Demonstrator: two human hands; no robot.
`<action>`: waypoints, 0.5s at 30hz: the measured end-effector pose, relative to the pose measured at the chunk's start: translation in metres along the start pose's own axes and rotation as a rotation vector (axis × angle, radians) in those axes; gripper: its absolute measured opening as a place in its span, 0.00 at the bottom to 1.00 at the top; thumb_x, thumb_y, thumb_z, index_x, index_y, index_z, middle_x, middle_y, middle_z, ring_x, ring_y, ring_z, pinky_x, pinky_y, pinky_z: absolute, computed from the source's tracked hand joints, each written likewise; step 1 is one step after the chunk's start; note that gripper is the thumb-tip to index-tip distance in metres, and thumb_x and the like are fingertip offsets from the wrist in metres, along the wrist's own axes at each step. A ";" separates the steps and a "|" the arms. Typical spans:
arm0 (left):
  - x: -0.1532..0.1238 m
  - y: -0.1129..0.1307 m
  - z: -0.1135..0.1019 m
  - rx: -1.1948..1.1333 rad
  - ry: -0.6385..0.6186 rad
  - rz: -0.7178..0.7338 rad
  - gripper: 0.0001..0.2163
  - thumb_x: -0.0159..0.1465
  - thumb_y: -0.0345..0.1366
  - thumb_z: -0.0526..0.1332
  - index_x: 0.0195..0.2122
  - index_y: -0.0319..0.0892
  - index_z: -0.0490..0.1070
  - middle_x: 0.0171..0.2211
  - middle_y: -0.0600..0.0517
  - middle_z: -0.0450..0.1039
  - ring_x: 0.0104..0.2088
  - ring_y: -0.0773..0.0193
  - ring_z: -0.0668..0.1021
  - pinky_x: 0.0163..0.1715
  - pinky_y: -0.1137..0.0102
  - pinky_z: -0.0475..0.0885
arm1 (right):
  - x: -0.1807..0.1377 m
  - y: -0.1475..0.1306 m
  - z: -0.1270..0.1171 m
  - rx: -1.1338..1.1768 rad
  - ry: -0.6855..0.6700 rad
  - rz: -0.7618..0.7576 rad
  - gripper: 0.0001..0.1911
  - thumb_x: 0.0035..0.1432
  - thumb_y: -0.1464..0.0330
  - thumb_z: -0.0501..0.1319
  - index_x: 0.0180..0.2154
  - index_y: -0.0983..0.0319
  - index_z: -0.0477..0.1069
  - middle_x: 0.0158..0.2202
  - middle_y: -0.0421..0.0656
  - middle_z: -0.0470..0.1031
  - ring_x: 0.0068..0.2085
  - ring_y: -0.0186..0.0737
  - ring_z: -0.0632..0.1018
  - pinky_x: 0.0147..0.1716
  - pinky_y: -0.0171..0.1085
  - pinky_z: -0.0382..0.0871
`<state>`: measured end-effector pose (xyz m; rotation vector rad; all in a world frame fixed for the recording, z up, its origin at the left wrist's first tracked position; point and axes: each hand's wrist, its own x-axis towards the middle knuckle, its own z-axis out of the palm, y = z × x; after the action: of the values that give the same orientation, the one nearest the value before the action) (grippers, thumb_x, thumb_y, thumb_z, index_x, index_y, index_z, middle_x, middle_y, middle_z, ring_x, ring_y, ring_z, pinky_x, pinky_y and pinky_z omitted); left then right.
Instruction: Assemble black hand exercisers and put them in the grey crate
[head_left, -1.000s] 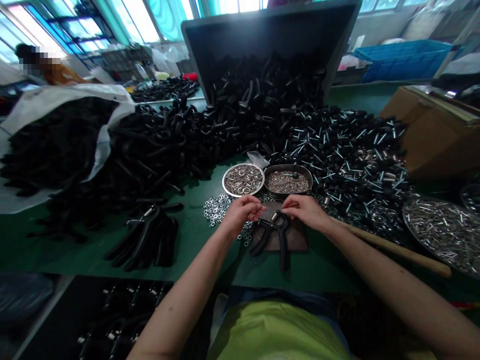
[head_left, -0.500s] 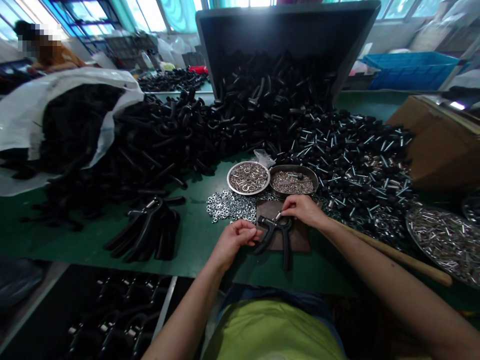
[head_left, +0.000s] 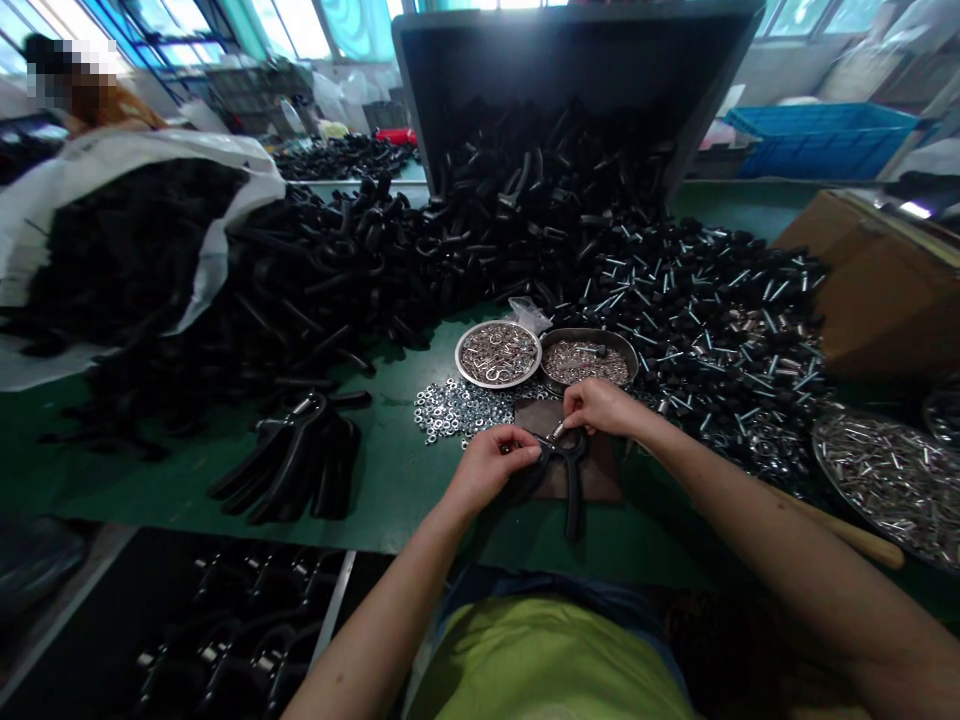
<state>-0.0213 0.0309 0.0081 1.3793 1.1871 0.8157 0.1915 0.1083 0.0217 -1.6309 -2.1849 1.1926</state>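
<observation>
A black hand-grip exerciser (head_left: 570, 480) with a small metal spring lies on a brown pad (head_left: 592, 478) on the green table. My left hand (head_left: 491, 462) is closed in a pinch at the left arm of the exerciser, and what it holds is too small to name. My right hand (head_left: 600, 405) has its fingers closed on the top of the exerciser by the spring. Loose silver nuts (head_left: 450, 410) lie just left of the pad. Two round metal dishes of small parts (head_left: 497, 353) (head_left: 589, 362) stand behind my hands.
Big heaps of black handles (head_left: 360, 270) spill from a tipped grey bin (head_left: 555, 60). Black knobs with screws (head_left: 720, 300) lie right. Assembled grippers (head_left: 300, 465) lie left. A cardboard box (head_left: 877, 290), a tray of metal pins (head_left: 885, 480) and a wooden stick (head_left: 840, 530) are right. Another person (head_left: 82, 90) sits far left.
My left hand drew back toward me from the nuts, then moved up to the left arm of the exerciser. My right hand stayed at the top of the exerciser.
</observation>
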 end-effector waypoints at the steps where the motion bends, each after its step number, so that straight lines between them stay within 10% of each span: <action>1: 0.005 0.001 0.003 0.119 0.006 0.079 0.05 0.54 0.37 0.65 0.29 0.41 0.75 0.30 0.51 0.73 0.34 0.63 0.73 0.36 0.68 0.65 | 0.001 -0.001 -0.001 -0.002 -0.018 0.011 0.05 0.43 0.72 0.65 0.23 0.62 0.69 0.17 0.35 0.69 0.17 0.31 0.71 0.17 0.30 0.59; 15: 0.030 0.001 0.030 0.511 -0.065 0.228 0.01 0.54 0.31 0.65 0.27 0.43 0.76 0.33 0.52 0.70 0.40 0.59 0.71 0.44 0.66 0.64 | -0.001 -0.009 -0.005 -0.085 -0.012 -0.033 0.07 0.41 0.71 0.66 0.22 0.62 0.68 0.15 0.33 0.68 0.17 0.30 0.69 0.18 0.29 0.56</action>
<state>0.0148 0.0515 0.0000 1.9721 1.2531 0.6374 0.1881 0.1094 0.0310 -1.6172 -2.2904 1.1173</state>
